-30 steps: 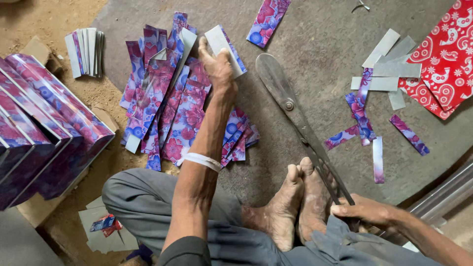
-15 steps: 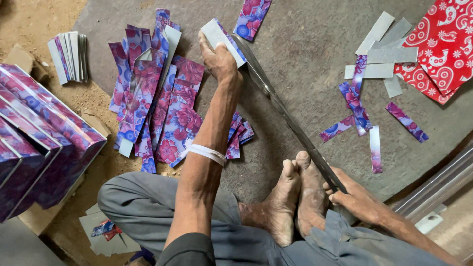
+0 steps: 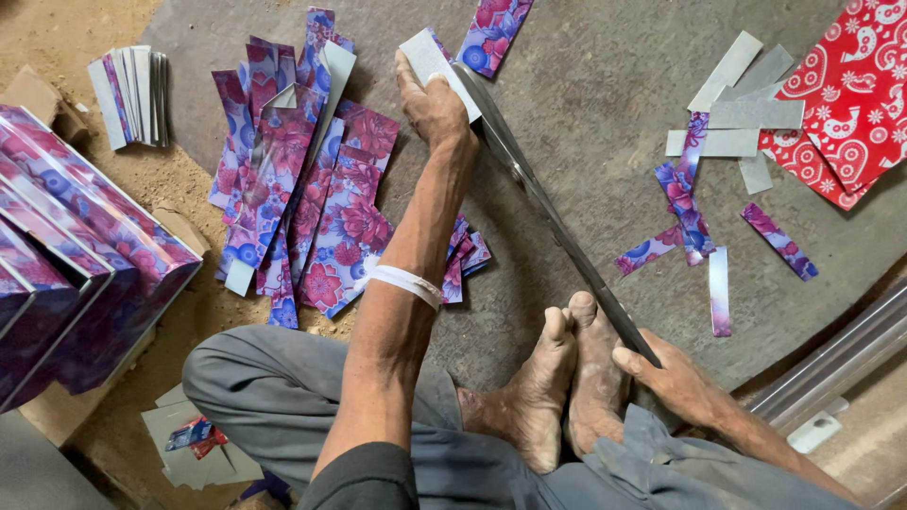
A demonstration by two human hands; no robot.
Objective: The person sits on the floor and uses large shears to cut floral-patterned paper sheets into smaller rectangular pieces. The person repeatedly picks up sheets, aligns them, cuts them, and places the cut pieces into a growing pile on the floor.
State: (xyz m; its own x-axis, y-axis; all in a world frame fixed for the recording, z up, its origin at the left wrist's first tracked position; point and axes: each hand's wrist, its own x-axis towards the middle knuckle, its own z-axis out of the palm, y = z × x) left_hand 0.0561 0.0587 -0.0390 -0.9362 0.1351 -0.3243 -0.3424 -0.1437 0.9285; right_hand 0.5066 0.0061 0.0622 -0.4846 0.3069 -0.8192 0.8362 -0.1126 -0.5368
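Note:
My left hand (image 3: pixel 436 106) reaches forward and grips a metal sheet piece (image 3: pixel 427 57), grey on the back and flowered purple on the front. The piece sits against the blades of large long shears (image 3: pixel 548 203) that lie diagonally across the grey floor. Down by my bare feet (image 3: pixel 567 378), my right hand (image 3: pixel 673 378) is closed on the near handle end of the shears. A white band (image 3: pixel 406 283) circles my left forearm.
A heap of flowered purple strips (image 3: pixel 302 198) lies left of my arm. More cut strips (image 3: pixel 699 217) and a red patterned sheet (image 3: pixel 846 94) are at the right. Stacked purple boxes (image 3: pixel 66 274) stand at the left, and a small upright stack of pieces (image 3: pixel 132 94) sits beyond them.
My left hand has pushed the sheet piece further against the blades, and the shears' blades have come together. The view has shifted slightly.

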